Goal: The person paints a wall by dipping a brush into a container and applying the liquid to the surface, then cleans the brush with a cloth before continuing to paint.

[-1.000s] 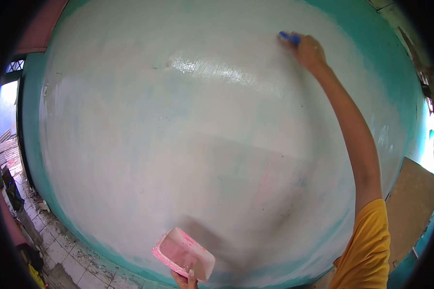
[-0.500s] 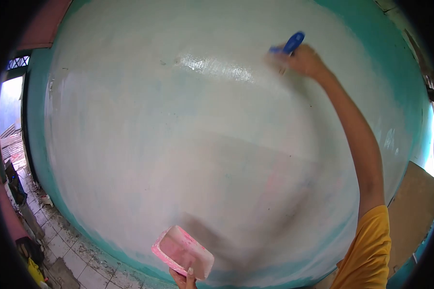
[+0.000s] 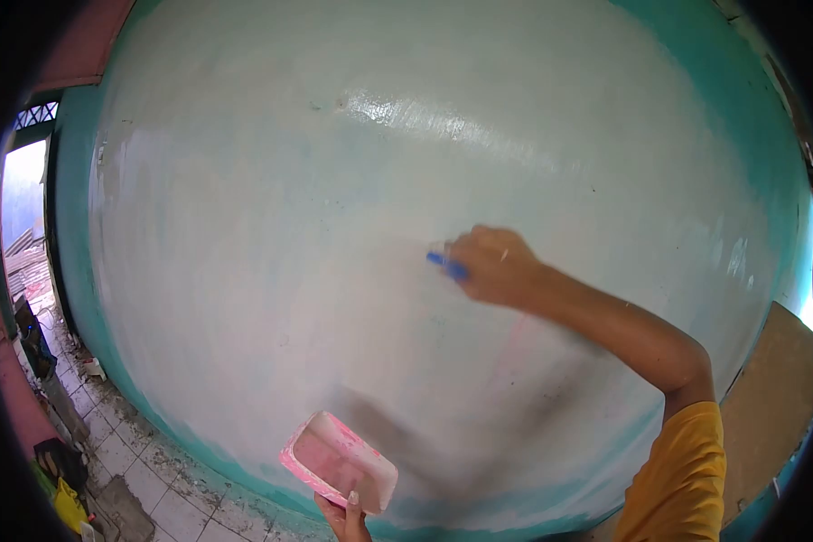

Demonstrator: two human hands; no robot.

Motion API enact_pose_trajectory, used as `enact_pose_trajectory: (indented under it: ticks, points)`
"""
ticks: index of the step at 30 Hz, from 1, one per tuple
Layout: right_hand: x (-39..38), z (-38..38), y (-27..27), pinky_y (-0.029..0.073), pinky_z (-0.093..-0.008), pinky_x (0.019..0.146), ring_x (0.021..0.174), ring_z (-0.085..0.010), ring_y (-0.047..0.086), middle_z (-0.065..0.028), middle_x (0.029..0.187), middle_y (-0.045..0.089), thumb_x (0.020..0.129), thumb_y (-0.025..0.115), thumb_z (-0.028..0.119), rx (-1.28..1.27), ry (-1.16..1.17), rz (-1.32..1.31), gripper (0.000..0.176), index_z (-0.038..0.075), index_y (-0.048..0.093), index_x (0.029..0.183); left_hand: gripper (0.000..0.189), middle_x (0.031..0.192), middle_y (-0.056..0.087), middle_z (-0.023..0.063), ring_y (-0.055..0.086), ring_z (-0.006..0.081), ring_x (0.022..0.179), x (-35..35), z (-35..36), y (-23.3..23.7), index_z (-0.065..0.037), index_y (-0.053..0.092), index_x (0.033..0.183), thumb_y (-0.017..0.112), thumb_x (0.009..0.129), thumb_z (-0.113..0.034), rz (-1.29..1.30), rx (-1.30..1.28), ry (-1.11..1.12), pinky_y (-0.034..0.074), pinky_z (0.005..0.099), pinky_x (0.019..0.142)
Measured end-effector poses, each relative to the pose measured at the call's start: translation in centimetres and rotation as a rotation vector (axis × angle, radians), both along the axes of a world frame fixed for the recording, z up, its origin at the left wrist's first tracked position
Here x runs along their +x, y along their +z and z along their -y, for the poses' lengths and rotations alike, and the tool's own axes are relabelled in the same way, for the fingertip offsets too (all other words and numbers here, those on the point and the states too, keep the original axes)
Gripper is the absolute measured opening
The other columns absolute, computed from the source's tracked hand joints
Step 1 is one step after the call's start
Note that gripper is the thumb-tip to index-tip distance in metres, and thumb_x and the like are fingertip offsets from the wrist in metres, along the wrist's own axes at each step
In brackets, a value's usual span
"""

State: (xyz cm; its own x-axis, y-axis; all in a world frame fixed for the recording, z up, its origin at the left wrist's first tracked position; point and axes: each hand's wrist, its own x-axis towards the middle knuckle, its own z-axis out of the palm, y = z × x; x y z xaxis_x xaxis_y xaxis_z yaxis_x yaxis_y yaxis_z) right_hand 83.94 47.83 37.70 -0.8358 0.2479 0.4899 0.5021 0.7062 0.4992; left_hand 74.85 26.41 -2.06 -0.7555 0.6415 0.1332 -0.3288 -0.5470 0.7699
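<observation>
A big wall fills the view, coated in white with teal showing at its edges and a wet shiny streak near the top. My right hand is closed around a blue-handled brush and presses it against the wall near the middle. The brush head is hidden behind my fingers. At the bottom, my left hand holds up a pink tray smeared with white paint, close to the wall.
A dirty tiled floor with rubble and small objects runs along the left. A doorway opens at far left. A brown board leans at the right by a bright opening.
My right hand swept the brush down and to the left, from high on the wall to its middle. The tray in my left hand barely moved.
</observation>
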Motion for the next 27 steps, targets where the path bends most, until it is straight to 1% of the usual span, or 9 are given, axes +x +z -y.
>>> enact_pose_trajectory:
  ticks: [3,8,12,14,16,20,22,24,27]
  points:
    - [1.0,-0.8,7.1,0.051,-0.0389,0.091,0.101,-0.0305,0.067,-0.0148,0.108,0.071,0.087,0.061,0.057,-0.203,-0.220,-0.211,0.053,0.014,0.071,0.114,0.066,0.136,0.044,0.0118,0.048,0.0213,0.117,0.2,0.0,-0.1,-0.004,0.028,0.143,0.066,0.093,-0.026,-0.047,-0.026,0.046,0.043,0.0341,0.094]
    - [5.1,-3.0,17.9,0.051,-0.0400,0.089,0.100,-0.0323,0.066,-0.0144,0.107,0.070,0.090,0.062,0.036,0.195,0.040,-0.689,0.036,0.009,0.071,0.113,0.069,0.136,0.045,0.0120,0.048,0.0218,0.117,0.5,0.1,-0.3,-0.002,0.027,0.144,0.066,0.093,-0.028,-0.022,-0.054,0.054,0.043,0.0347,0.095]
    - [4.5,-2.0,13.0,0.050,-0.0412,0.087,0.102,-0.0330,0.061,-0.0151,0.110,0.066,0.091,0.063,0.028,0.611,0.000,-0.655,0.029,0.009,0.066,0.113,0.072,0.141,0.039,0.0143,0.045,0.0287,0.129,0.9,-0.3,-0.6,-0.007,0.021,0.147,0.063,0.093,-0.027,-0.008,0.105,0.001,0.044,0.0458,0.102]
    - [3.1,-1.6,7.3,0.050,-0.0422,0.084,0.100,-0.0337,0.060,-0.0150,0.107,0.065,0.088,0.062,0.019,0.435,-0.093,-0.474,0.021,0.006,0.065,0.105,0.071,0.141,0.039,0.0141,0.045,0.0281,0.128,1.0,-0.3,-1.0,-0.007,0.021,0.147,0.063,0.093,-0.025,-0.016,0.093,0.014,0.045,0.0447,0.101]
    - [1.9,-5.3,-1.1,0.049,-0.0448,0.076,0.091,-0.0315,0.060,-0.0139,0.094,0.062,0.084,0.058,0.008,0.588,0.105,-0.298,0.015,0.005,0.063,0.098,0.070,0.141,0.039,0.0140,0.045,0.0275,0.128,1.1,0.0,-1.0,-0.007,0.020,0.147,0.062,0.093,-0.023,-0.023,0.083,0.022,0.046,0.0435,0.099]
    - [0.5,-2.3,-17.1,0.050,-0.0447,0.074,0.091,-0.0300,0.061,-0.0138,0.093,0.060,0.082,0.059,0.012,0.225,0.232,-0.016,0.018,0.006,0.064,0.097,0.070,0.141,0.038,0.0135,0.045,0.0265,0.127,1.6,0.3,-0.5,-0.007,0.021,0.147,0.062,0.092,-0.021,-0.026,0.065,-0.021,0.045,0.0426,0.099]
    - [0.5,-1.4,-18.2,0.050,-0.0448,0.074,0.090,-0.0302,0.061,-0.0131,0.091,0.061,0.080,0.060,0.013,0.204,0.320,0.002,0.017,0.007,0.065,0.095,0.069,0.141,0.039,0.0133,0.045,0.0261,0.127,1.7,0.5,-0.2,-0.007,0.021,0.147,0.062,0.092,-0.022,-0.041,0.073,-0.006,0.045,0.0421,0.099]
    - [1.1,-2.0,-16.5,0.051,-0.0450,0.077,0.088,-0.0310,0.062,-0.0112,0.088,0.063,0.076,0.063,0.014,-0.211,0.245,-0.026,0.015,0.009,0.066,0.090,0.069,0.140,0.039,0.0132,0.045,0.0254,0.126,1.8,0.8,0.1,-0.007,0.022,0.146,0.063,0.092,-0.023,-0.064,0.047,-0.017,0.045,0.0415,0.099]
    - [0.6,-3.2,-8.7,0.051,-0.0447,0.078,0.089,-0.0334,0.061,-0.0111,0.094,0.065,0.087,0.063,0.024,-0.090,0.201,-0.360,0.016,0.009,0.065,0.090,0.070,0.139,0.040,0.0132,0.046,0.0249,0.125,2.1,0.6,-0.1,-0.006,0.023,0.145,0.064,0.092,-0.024,-0.036,0.053,0.001,0.045,0.0407,0.098]
